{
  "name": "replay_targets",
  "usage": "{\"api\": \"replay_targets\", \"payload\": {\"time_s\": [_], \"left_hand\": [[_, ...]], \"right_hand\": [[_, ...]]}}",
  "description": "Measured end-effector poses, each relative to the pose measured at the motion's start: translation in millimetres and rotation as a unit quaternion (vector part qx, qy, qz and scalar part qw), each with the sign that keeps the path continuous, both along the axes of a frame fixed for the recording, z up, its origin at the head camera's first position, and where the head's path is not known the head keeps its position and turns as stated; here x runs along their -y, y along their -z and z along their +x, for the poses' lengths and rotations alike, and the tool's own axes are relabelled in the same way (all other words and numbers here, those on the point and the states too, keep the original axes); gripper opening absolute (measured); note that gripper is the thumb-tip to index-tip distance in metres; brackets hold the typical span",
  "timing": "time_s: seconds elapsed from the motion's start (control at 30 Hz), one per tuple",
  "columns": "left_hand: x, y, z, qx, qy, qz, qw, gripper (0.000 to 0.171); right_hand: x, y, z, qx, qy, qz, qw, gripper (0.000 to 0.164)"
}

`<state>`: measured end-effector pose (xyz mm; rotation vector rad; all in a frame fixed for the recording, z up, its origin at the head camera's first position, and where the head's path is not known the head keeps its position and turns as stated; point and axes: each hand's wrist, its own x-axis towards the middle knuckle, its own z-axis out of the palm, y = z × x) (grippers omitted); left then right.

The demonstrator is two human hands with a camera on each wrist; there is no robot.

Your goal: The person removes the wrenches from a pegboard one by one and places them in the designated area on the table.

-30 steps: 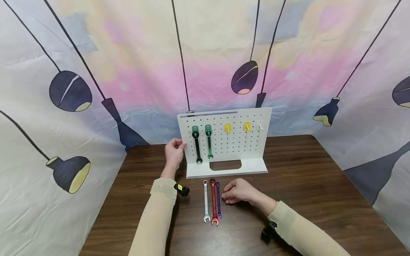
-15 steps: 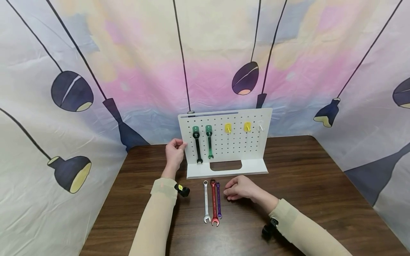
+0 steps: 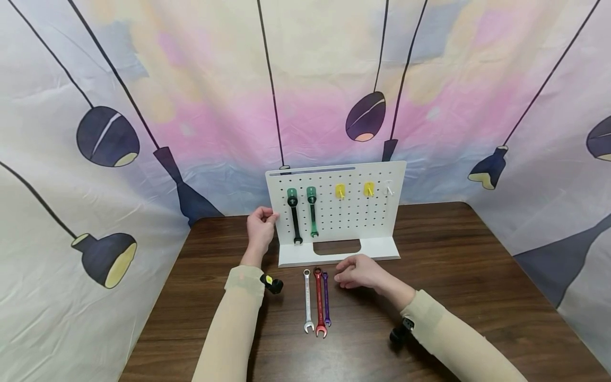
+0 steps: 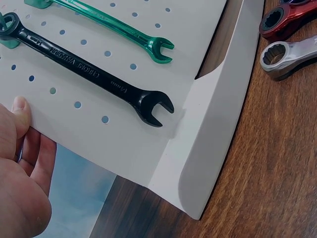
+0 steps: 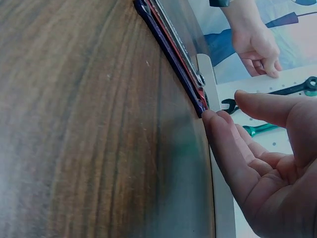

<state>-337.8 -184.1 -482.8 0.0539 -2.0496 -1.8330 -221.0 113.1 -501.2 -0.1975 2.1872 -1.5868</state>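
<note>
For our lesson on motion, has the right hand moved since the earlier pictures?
Yes: in the head view, the right hand has moved forward, toward the white pegboard.

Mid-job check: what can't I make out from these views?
Red wrench and silver wrench, left wrist view: open ends cut off by the right edge.
Green wrench, left wrist view: ring end cut off by the top edge.
Green wrench, right wrist view: partly hidden behind the right hand.
Purple wrench, head view: any markings too small to read.
Pegboard, head view: its back faces away.
</note>
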Motion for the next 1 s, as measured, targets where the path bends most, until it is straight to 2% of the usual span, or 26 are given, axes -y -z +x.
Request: {"api": "replay_targets", "payload": {"time_s": [0.43,1.0], "left_hand": [[0.2,0.5,0.0,0.001,-0.001,-0.004,1.0,0.011],[0.5,1.0,-0.1,-0.001,0.001,-0.007,1.0,0.011]], "right_hand": [[-3.5,-7.0,-10.9,-0.01,-0.009,-0.006,1.0,0.037],[-0.9,-0.3,-31.0,-0.024,0.009,-0.031,0.999,0.037]]}}
